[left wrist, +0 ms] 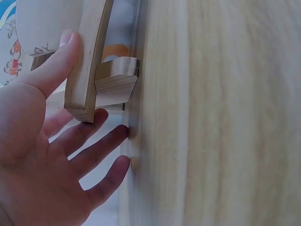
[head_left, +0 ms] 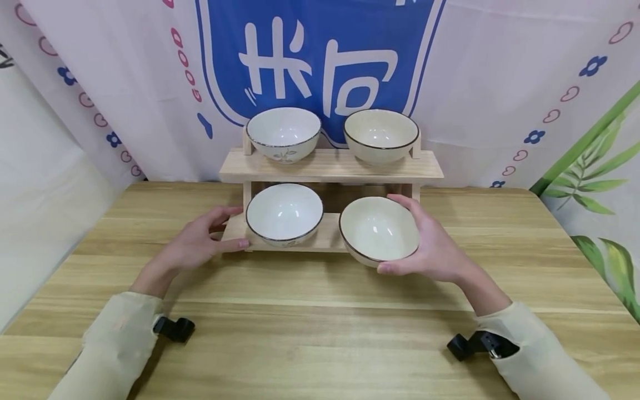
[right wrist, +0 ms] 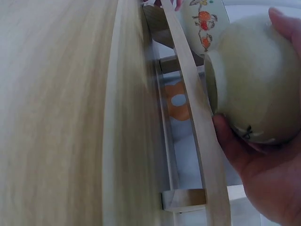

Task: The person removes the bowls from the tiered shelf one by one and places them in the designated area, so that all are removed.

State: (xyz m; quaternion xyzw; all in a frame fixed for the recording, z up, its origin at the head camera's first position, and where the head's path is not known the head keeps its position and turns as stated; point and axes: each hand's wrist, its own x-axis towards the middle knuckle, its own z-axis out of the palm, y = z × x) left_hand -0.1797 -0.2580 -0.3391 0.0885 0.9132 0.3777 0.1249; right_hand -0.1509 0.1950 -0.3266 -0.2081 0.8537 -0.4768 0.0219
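Bowl (head_left: 376, 230) sits clamped in the right hand (head_left: 436, 249) as I watch the left hand (head_left: 196, 243), spread apart, touch the lower shelf (head_left: 332, 233).

From head: looks forward and down over the table (head_left: 320, 339), farthest back, taking in left hand (head_left: 192, 241), right hand (head_left: 440, 250) and whole wooden stand (head_left: 332, 165). At left wrist: peers close past palm at stand's left end, rolled sideways, table at right. At right wrist: looks close past cream bowl (right wrist: 261, 75), rolled oppositely, table at left. Shared by both wrists: lower board (right wrist: 202, 122), orange patch (right wrist: 176, 112).
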